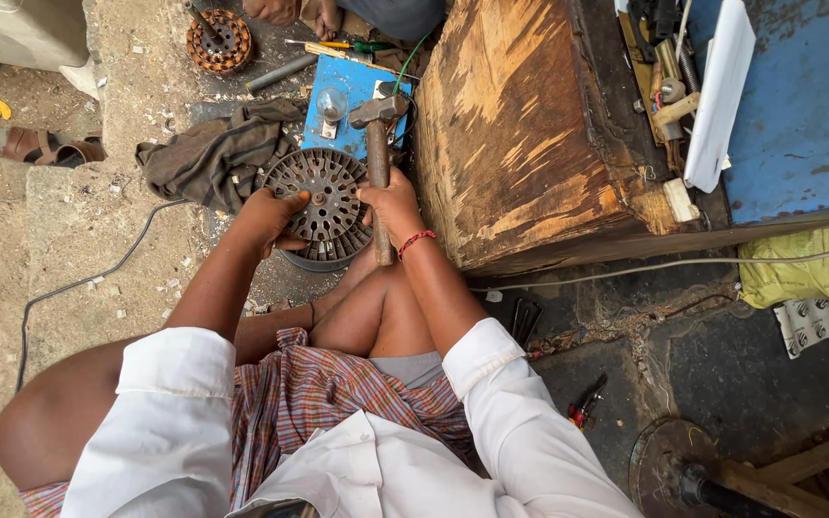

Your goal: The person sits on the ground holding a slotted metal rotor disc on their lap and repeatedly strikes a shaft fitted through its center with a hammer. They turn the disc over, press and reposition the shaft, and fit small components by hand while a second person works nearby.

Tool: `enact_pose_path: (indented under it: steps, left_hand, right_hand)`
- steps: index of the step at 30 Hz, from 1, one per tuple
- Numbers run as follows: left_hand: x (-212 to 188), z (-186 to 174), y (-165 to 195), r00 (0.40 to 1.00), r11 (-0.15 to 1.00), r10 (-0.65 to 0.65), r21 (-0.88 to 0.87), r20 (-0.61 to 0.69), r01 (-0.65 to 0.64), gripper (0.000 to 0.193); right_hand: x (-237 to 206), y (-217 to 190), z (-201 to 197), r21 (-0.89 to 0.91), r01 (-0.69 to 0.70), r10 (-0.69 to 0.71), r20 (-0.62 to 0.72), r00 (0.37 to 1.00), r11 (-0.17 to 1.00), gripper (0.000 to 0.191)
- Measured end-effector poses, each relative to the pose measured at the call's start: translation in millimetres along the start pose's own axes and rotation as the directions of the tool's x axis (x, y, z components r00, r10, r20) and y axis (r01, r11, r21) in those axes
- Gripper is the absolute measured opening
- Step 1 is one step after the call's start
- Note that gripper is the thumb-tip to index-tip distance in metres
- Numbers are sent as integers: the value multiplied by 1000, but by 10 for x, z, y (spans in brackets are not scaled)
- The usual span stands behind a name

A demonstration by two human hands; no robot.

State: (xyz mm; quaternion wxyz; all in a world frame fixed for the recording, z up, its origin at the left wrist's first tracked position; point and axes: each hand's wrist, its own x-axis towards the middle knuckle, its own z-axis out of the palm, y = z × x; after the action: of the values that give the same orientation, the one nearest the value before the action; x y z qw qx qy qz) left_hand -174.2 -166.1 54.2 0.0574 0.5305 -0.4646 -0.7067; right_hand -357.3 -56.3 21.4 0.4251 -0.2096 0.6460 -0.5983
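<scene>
The left hand (271,219) is gripping the left edge of a round, slotted metal motor core (323,206), with the thumb lying over the top face and the other fingers curling around the rim. The core is standing on the ground in front of the knees, directly between the two hands.

The right hand (393,206) is wrapping its fingers, closed tight, around the handle of a hammer (377,144). The handle is running up past the fingertips, and the steel head is sitting beyond them, over the far right edge of the core. A red thread band (416,241) is circling the right wrist.

Just beyond the hammer head, a blue metal plate (357,96) is lying on the ground. To the left of the left-hand fingers, a dark cloth (213,158) is lying crumpled, touching the core's rim. To the right of the right-hand fingers, a large wooden block (530,134) is standing close by. Farther off, beyond the cloth, a second wound core (220,41) is lying near another person's hand (272,10).
</scene>
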Motion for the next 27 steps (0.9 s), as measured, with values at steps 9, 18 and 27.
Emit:
enact_pose_path:
  steps: [9, 18, 27]
  left_hand:
    - [-15, -15, 120, 989, 701, 91, 713, -115, 19, 60]
    - [-104, 132, -132, 863, 421, 496, 896, -94, -144, 56]
    - [-140, 332, -381, 531, 316, 846, 847, -48, -427, 36]
  right_hand:
    - [22, -14, 23, -81, -37, 35, -29, 999, 996, 33]
    - [-35, 3, 34, -274, 11, -12, -3, 1000, 962, 37]
    - [-326, -254, 113, -451, 3, -53, -97, 994, 892, 38]
